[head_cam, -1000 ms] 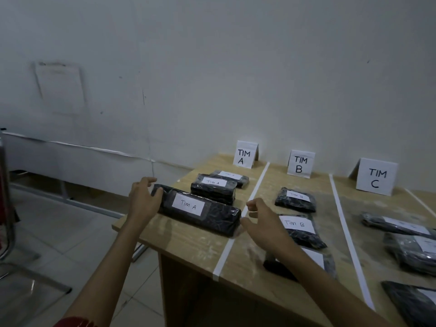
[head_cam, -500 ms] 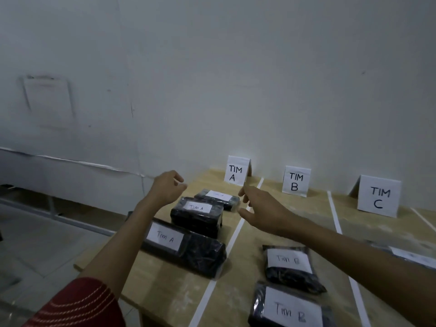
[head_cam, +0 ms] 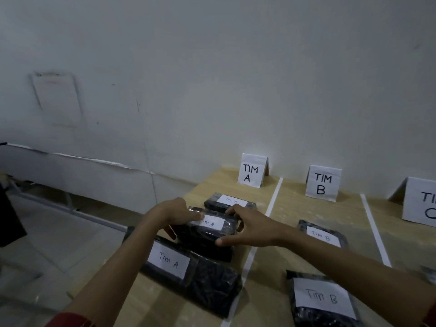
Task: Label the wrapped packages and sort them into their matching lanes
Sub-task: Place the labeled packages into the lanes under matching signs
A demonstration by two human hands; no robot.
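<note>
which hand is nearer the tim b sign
Right. The right hand grips the middle Tim A package beside the lane tape; the left hand holds its far-left end, farther from the TIM B sign.

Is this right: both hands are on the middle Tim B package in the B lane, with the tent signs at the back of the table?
Not quite. In the head view the left hand and right hand grip the middle Tim A package in the A lane, left of the white tape line. The tent signs do stand at the back of the table.

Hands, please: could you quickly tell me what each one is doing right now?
Left hand: closed on the left end of the middle black plastic-wrapped "Tim A" package.
Right hand: gripping that package's right end.
</note>
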